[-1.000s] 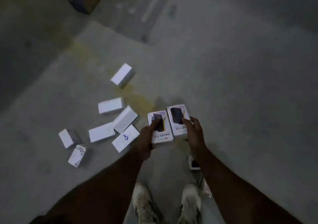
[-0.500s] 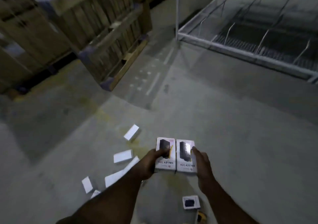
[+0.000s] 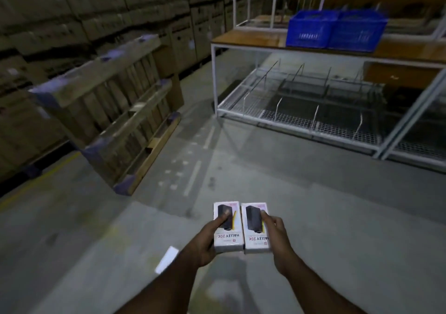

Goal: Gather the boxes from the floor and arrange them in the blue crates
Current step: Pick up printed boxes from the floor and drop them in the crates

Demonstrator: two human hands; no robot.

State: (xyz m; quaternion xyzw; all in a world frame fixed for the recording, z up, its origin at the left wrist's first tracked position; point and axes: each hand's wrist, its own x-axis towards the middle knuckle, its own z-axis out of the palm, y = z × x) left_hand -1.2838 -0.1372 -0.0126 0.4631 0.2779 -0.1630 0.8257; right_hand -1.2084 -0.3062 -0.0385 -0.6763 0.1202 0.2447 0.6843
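Observation:
Two white boxes printed with a dark power bank are held side by side at chest height above the floor. My left hand [image 3: 205, 243] grips the left box [image 3: 228, 237], thumb on its top face. My right hand [image 3: 278, 239] grips the right box [image 3: 253, 231], thumb on top as well. Two blue crates, the left one [image 3: 309, 30] and the right one [image 3: 357, 32], stand next to each other on a wooden shelf [image 3: 251, 39] far ahead to the right. One more white box [image 3: 167, 259] lies on the floor by my left forearm.
A white metal rack [image 3: 214, 77] with wire mesh lower shelves fills the right side. A wooden pallet [image 3: 115, 110] stands on edge at the left, with stacked cardboard cartons [image 3: 72, 19] behind it. Grey concrete floor [image 3: 301, 205] runs between me and the rack.
The view has lifted from the floor toward the rack; the scattered boxes dropped out of sight and the blue crates appeared. Both hands kept hold of their boxes.

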